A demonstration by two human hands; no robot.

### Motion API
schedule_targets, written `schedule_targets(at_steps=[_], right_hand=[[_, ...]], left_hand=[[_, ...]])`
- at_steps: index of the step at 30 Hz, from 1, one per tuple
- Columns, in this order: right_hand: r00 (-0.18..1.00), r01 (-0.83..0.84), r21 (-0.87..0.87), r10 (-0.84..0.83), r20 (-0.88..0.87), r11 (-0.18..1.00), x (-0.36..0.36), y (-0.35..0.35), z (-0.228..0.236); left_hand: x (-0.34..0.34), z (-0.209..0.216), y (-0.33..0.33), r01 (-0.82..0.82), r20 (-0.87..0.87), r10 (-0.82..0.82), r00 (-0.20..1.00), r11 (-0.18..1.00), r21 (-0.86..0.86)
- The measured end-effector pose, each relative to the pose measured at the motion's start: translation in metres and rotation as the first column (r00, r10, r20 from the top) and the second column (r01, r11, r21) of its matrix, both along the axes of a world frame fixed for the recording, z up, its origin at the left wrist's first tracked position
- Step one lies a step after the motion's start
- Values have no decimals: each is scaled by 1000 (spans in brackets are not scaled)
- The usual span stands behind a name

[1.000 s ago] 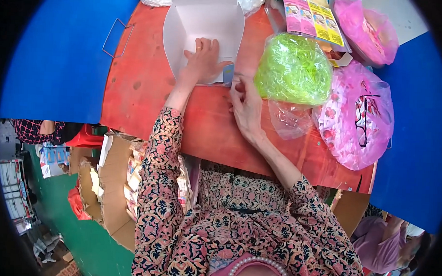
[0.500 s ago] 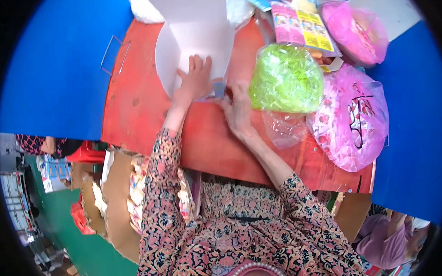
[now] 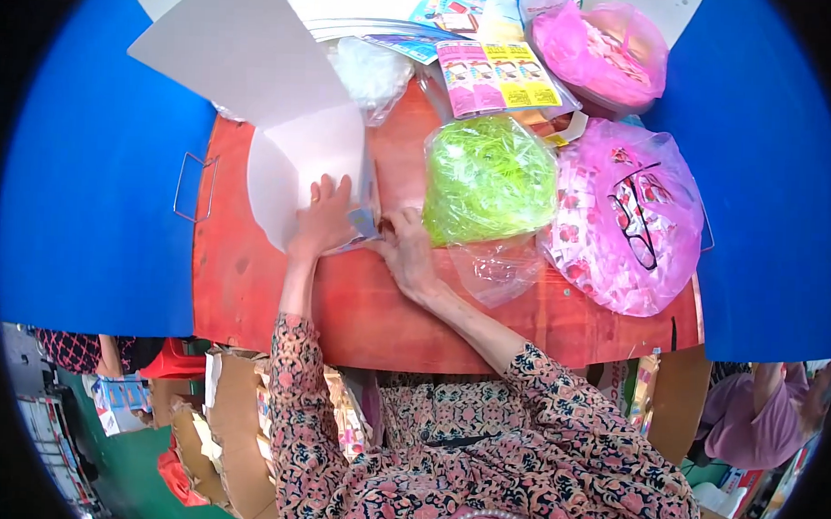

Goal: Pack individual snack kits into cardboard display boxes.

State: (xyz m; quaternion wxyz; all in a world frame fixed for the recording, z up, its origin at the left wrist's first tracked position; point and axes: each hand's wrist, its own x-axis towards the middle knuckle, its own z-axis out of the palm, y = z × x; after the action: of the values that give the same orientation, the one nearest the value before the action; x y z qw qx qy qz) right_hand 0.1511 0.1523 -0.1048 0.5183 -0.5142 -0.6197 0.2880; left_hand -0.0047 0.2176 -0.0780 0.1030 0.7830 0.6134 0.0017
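The surface bears a box, sides up, lid open. Left hand spread inside; right hand, I can't tell.

White Box Stands Wide Open!

And there it is, a white box on the left half of the red table, its mouth turned upward and its pale inside in full view! Look at that big flap: plain, smooth, whitish, rising from the far edge and slanting away to the left, well beyond the body. The left wall swings outward in a rounded sweep, while the right one shows only as a narrow strip. Down at the near right corner, a small blue patch breaks up all that white. The near edge is partly hidden.
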Motion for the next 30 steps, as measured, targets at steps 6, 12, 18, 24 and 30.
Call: schedule_targets(at_steps=[6,12,18,24,30], right_hand=[[1000,29,27,-29,10,999,-6,-2,-3],[992,55,74,-62,107,996,-2,4,-7],[990,17,187,-43,132,982,-2,8,-8],[988,-27,44,20,151,999,0,6,-17],[985,-143,-24,144,93,989,8,0,-19]], left_hand=[[4,0,-30,-135,107,109,988,952,274],[27,20,-73,-350,667,182,722,928,126],[16,5,-75,-79,352,-92,932,893,442],[5,0,-75,-77,354,-60,933,929,361],[-10,7,-81,38,319,-138,938,953,300]])
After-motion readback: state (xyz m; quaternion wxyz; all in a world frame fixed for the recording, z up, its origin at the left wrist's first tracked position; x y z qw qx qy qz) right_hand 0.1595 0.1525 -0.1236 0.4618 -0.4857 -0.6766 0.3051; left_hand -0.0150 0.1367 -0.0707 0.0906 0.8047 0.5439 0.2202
